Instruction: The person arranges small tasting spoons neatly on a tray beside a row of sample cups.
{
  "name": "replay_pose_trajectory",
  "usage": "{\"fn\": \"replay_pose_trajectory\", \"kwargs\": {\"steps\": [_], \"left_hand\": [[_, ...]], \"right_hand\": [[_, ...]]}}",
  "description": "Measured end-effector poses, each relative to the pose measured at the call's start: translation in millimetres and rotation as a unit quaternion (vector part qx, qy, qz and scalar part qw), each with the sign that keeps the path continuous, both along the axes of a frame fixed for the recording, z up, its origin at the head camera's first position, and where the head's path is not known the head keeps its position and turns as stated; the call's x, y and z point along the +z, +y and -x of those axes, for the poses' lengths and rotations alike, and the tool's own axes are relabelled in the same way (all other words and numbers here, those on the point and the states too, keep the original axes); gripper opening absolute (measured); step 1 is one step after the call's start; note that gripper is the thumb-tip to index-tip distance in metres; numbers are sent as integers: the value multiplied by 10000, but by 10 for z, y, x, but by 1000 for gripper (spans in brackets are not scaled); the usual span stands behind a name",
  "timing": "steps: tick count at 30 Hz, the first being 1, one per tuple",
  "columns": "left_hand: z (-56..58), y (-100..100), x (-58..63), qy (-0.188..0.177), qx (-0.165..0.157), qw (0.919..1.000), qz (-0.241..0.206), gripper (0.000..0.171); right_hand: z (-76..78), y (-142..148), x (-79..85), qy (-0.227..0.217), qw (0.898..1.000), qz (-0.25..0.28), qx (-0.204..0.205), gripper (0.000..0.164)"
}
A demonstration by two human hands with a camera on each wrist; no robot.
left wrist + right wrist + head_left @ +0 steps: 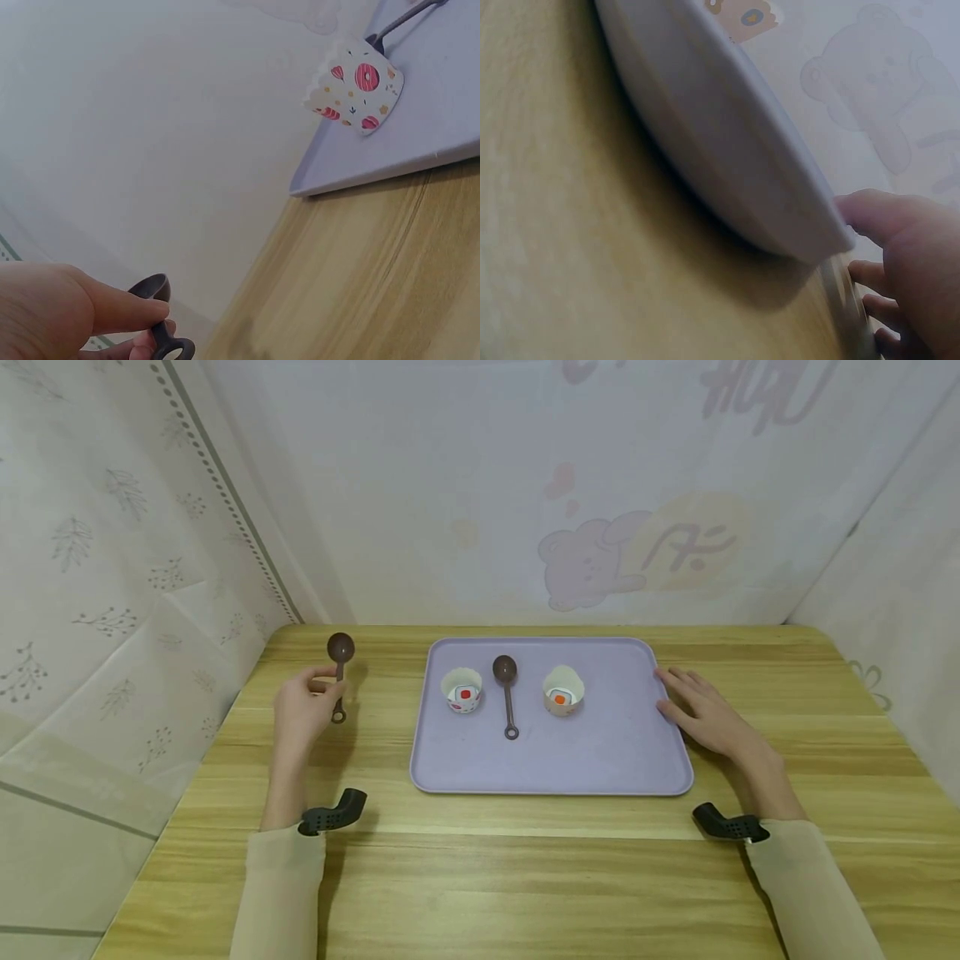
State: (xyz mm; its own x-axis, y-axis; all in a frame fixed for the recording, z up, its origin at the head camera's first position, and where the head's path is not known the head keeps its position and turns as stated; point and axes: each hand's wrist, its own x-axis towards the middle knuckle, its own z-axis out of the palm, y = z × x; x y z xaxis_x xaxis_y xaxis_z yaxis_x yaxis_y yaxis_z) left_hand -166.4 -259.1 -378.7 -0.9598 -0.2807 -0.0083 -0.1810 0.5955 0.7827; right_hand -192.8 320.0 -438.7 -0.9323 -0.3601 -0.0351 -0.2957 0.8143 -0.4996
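Left of the tray, my left hand (303, 706) pinches the handle of a brown measuring spoon (341, 648) between thumb and fingers, its bowl pointing away from me. In the left wrist view the spoon's ring end (174, 349) sticks out below the thumb. My right hand (708, 714) rests at the right edge of the lilac tray (600, 760), fingers extended, thumb at the rim. On the tray a second brown spoon (506, 670) lies between two paper baking cups. The left cup (462, 691) holds a piece with a red mark; the right cup (562, 692), one with an orange mark.
The tray sits on a wooden table (525, 877) near its back edge. Pale printed curtains (420, 510) hang behind and at both sides. A black wrist mount (333, 812) is on the left forearm, another black mount (727, 823) on the right.
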Motion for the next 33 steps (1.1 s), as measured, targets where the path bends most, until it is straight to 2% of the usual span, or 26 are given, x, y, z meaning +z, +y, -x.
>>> {"fn": "replay_pose_trajectory", "kwargs": {"steps": [11, 19, 33], "left_hand": [[-29, 92, 100, 366, -73, 9992, 148, 36], [-43, 173, 173, 322, -89, 9994, 63, 40], [-62, 323, 250, 730, -357, 9966, -102, 39]], "right_hand": [[-10, -6, 9, 28, 10000, 32, 2, 66], [-12, -8, 11, 54, 10000, 31, 7, 66], [-6, -6, 3, 145, 9999, 24, 31, 66]]}}
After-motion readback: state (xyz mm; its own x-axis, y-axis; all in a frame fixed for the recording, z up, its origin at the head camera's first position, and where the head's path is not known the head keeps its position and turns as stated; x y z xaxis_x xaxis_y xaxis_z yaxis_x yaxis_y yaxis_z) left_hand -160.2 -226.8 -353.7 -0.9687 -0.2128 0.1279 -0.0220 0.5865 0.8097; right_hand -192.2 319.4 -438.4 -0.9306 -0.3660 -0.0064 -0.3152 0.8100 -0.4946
